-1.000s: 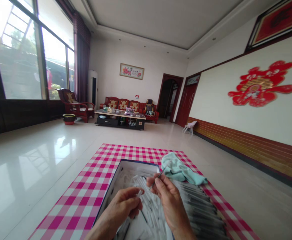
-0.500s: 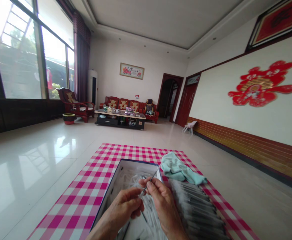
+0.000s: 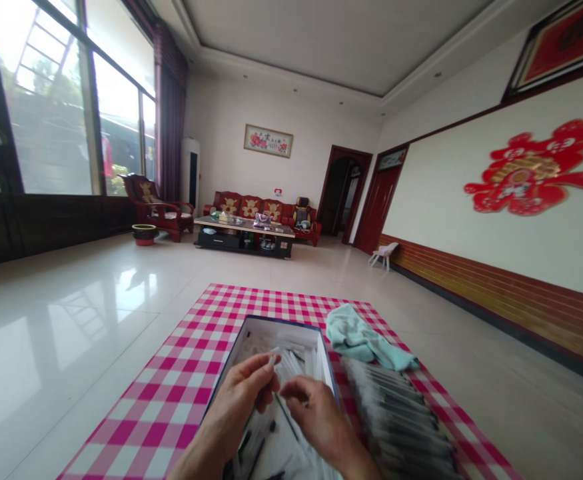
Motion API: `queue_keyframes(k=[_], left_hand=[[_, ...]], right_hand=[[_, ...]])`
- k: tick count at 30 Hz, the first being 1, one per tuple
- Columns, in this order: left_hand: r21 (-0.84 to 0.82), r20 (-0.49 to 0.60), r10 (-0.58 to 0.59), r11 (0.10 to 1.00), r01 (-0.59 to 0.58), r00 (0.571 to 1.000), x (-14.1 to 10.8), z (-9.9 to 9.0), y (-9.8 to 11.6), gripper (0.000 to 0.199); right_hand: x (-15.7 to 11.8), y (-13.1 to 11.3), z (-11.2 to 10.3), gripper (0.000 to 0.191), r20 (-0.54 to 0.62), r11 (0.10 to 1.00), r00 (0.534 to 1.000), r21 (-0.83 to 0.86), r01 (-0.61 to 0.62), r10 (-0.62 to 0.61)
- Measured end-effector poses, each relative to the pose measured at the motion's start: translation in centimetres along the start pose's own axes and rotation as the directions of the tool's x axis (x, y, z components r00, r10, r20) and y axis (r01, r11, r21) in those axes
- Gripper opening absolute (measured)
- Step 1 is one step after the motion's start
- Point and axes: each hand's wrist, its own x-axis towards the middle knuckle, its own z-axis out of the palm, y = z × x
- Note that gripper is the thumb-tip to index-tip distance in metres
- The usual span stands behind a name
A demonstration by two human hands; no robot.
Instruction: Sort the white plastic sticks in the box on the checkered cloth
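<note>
My left hand (image 3: 238, 400) is over the open box and pinches a small white tube (image 3: 272, 360) between fingers and thumb. My right hand (image 3: 316, 417) hovers over the box's near right side, fingers loosely curled and apart, with nothing showing in them. The box (image 3: 266, 321) has a dark blue rim and a white inside. It is filled with loose white sleeves and thin dark-tipped tools, partly hidden under my hands. A thin dark rod (image 3: 287, 417) lies in it just below my fingers.
Rows of sleeved tools (image 3: 396, 417) lie to the box's right, with a crumpled teal cloth (image 3: 364, 340) behind them. All of this sits on a pink-checked cloth (image 3: 146, 413) on the tiled floor (image 3: 71, 313). A coffee table (image 3: 244, 233) and red sofa (image 3: 256, 208) stand far off.
My hands have parted, with the right moving away to the lower right. The thin metal pick held between them no longer shows. My left hand has risen toward the box's far end.
</note>
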Motion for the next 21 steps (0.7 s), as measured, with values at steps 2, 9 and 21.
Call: queue_keyframes(k=[2, 9, 21], left_hand=[[0.036, -0.053, 0.019, 0.999, -0.017, 0.998, 0.0, 0.1, 0.2, 0.039], [0.052, -0.070, 0.009, 0.999, -0.005, 0.998, 0.2, 0.0, 0.2, 0.034], [0.014, -0.058, 0.006, 1.000, -0.006, 0.998, 0.5, -0.3, -0.3, 0.040]], right_hand=[[-0.1, 2.1, 1.1, 0.025, 0.084, 0.974, 0.993, -0.202, 0.101, -0.086], [-0.2, 4.5, 3.4, 0.032, 0.274, 0.805, 0.954, -0.534, 0.258, -0.124], [0.4, 1.0, 1.4, 0.020, 0.097, 0.930, 0.985, -0.328, 0.168, -0.143]])
